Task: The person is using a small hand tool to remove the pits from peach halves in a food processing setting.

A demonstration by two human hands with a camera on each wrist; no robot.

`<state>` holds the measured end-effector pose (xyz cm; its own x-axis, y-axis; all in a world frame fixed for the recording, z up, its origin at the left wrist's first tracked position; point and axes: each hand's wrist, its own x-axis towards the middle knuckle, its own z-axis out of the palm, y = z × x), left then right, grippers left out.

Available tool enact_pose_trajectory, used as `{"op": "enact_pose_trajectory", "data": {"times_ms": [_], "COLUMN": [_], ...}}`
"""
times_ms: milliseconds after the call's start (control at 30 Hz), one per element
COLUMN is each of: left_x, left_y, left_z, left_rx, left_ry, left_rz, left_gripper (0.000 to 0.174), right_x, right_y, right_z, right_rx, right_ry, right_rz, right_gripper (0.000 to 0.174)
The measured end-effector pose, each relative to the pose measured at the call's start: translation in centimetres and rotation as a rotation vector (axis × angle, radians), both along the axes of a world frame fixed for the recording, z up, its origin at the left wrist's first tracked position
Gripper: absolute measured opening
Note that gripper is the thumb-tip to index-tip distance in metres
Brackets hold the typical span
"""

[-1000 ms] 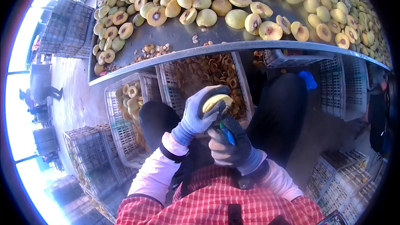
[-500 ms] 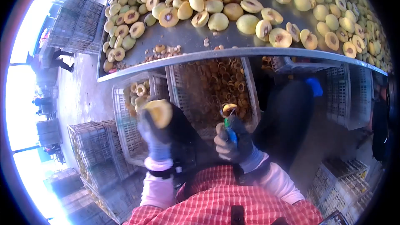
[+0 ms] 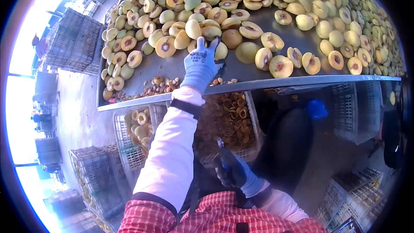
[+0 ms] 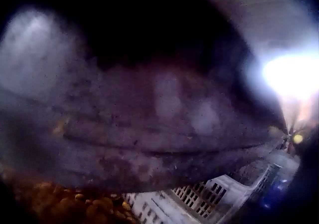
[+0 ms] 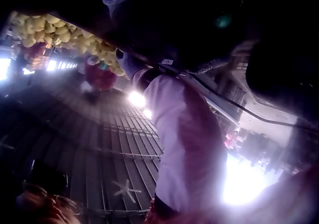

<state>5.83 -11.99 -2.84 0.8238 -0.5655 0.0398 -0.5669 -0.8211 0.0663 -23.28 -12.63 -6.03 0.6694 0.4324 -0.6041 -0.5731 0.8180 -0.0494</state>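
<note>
In the head view, my gloved left hand (image 3: 202, 62) reaches over the metal table's front edge, fingers extended and spread around the left side of a pale halved fruit (image 3: 221, 51). More fruit halves (image 3: 165, 46) lie beside it. My gloved right hand (image 3: 233, 172) is low in front of my lap, curled round a small tool (image 3: 220, 143) whose metal tip points up with no fruit piece visible on it. Dark, blurred surfaces fill most of the left wrist view. The right wrist view is mostly dark and does not show the tool clearly.
The metal table's raised front rim (image 3: 258, 85) crosses in front of me. Below it stand a crate of brown scraps (image 3: 235, 121) and a crate of hollowed halves (image 3: 140, 127). Stacked crates (image 3: 97, 172) are at left; others (image 3: 353, 190) at lower right.
My left hand has moved from the left crate up to the table, and the fruit half it held is gone. The yellow-brown piece is off the tool, and the right hand is lower.
</note>
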Motion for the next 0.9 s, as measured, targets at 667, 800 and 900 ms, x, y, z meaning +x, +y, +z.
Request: {"op": "enact_pose_trajectory", "data": {"times_ms": [667,800,900], "left_x": [-20.3,-21.1,-21.1], "left_y": [9.0,8.1,7.6], "left_z": [1.3,1.7,2.0], "left_rx": [-1.695,-1.477,-1.383], "left_ry": [1.267,1.045,0.884], "left_rz": [0.291,0.498,0.373], "left_gripper": [0.061,0.046,0.039], "right_x": [1.6,0.7,-0.2], "right_y": [-2.7,-1.2,0.0], "right_z": [3.0,2.4,1.7], "right_rx": [-1.037,-1.246,-1.445], "right_ry": [-0.533,-0.575,-0.681], "right_rz": [-0.115,-0.103,-0.263], "right_gripper": [0.032,0.029,0.026]}}
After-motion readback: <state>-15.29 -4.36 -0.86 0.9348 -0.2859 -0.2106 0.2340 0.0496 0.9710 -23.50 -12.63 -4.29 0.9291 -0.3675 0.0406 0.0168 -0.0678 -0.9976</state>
